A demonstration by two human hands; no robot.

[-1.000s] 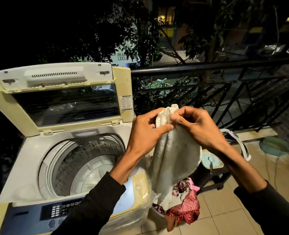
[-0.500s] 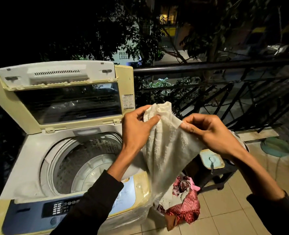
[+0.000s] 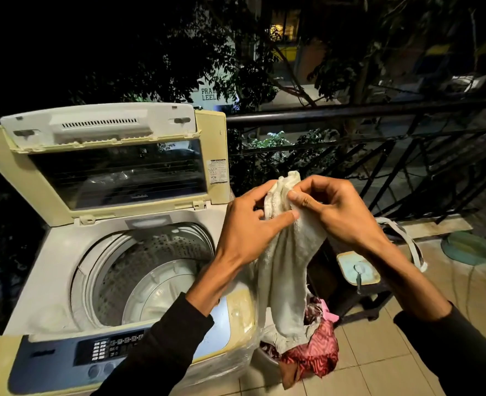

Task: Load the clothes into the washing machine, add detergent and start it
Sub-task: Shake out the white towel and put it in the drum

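Observation:
A top-loading washing machine (image 3: pixel 64 252) stands at the left with its lid (image 3: pixel 116 172) raised and its perforated drum (image 3: pixel 150 267) bare inside. To the right of the drum, above the machine's right edge, my left hand (image 3: pixel 247 227) and my right hand (image 3: pixel 336 212) both pinch the top of a cream-white cloth (image 3: pixel 287 281). The cloth hangs down from my fingers. Below it lies a heap of red patterned clothes (image 3: pixel 316 347) in a container by the machine. No detergent is in sight.
The machine's dark control panel (image 3: pixel 73 352) faces me at the front. A black metal railing (image 3: pixel 378 144) runs behind. A dark low stool with a pale lidded box (image 3: pixel 358 267) stands on the tiled floor at the right, and a green round object (image 3: pixel 467 247) lies by the railing.
My hands had spread the cloth's top edge apart half a second ago. Now they have come back together and bunch it between them.

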